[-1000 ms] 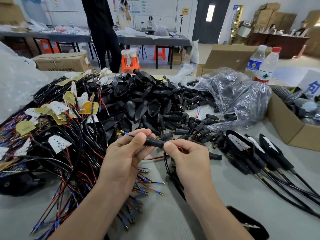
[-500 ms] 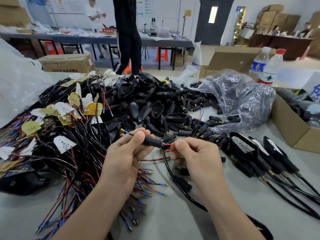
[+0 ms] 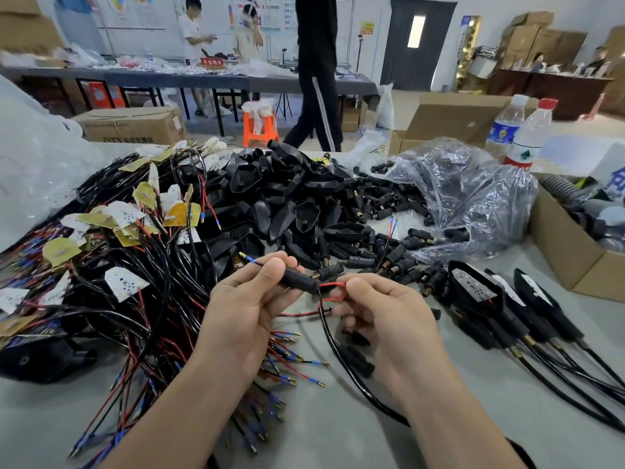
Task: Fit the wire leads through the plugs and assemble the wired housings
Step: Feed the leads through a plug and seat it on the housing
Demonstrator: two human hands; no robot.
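left hand (image 3: 243, 319) pinches the black plug (image 3: 299, 280) between thumb and forefinger, other fingers curled under. blue-tipped lead (image 3: 250, 260) sticks out of the plug's far-left end. right hand (image 3: 382, 319) pinches the looped red wire (image 3: 329, 285) at the plug's right end, thumb and forefinger pressed together. all held above the grey table (image 3: 321, 431), near centre. black cable (image 3: 327, 330) hangs between the hands. housing pile (image 3: 280, 198) far centre, wire bundle (image 3: 118, 282) left, wired housings (image 3: 473, 286) right.
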